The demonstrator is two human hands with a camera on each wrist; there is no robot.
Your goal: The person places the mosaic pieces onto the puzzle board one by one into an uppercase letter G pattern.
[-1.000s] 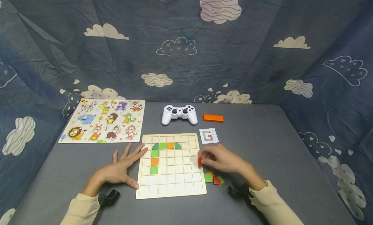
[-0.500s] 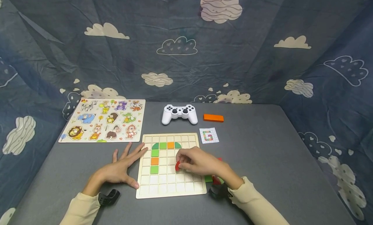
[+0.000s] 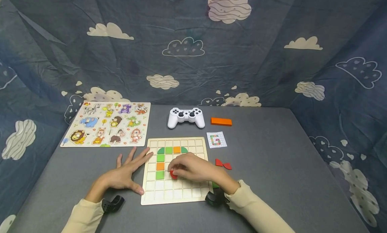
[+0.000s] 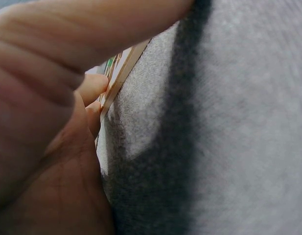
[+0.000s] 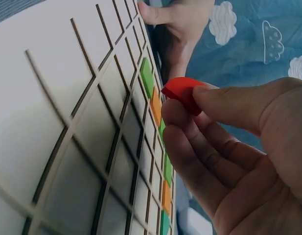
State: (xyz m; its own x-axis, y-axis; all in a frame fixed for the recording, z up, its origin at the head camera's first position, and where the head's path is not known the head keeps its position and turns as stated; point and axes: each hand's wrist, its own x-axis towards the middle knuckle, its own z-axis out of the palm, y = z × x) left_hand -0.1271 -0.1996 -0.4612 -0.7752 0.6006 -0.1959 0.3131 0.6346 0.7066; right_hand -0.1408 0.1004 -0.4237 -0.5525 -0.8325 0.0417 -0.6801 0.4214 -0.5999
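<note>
A wooden grid board (image 3: 175,195) lies on the grey table with green and orange square tiles and dark green rounded tiles set along its upper row and left column. My left hand (image 3: 125,175) is spread flat at the board's left side, thumb and fingertips at its edge. Over the middle of the board, my right hand (image 3: 193,167) pinches a red quarter-round tile (image 5: 184,92) between thumb and fingertips. In the right wrist view the tile is held above the cells, close to an orange tile (image 5: 156,104). My right forearm hides part of the board's right side.
Two red tiles (image 3: 223,164) lie right of the board, and a green tile (image 3: 215,185) peeks out beside my right wrist. A pattern card (image 3: 216,140), an orange block (image 3: 221,122) and a white game controller (image 3: 186,118) sit behind. An animal puzzle board (image 3: 105,125) lies back left.
My right hand has carried the red tile leftward from the board's right edge to its middle, uncovering two red tiles on the table. The left hand has stayed in place.
</note>
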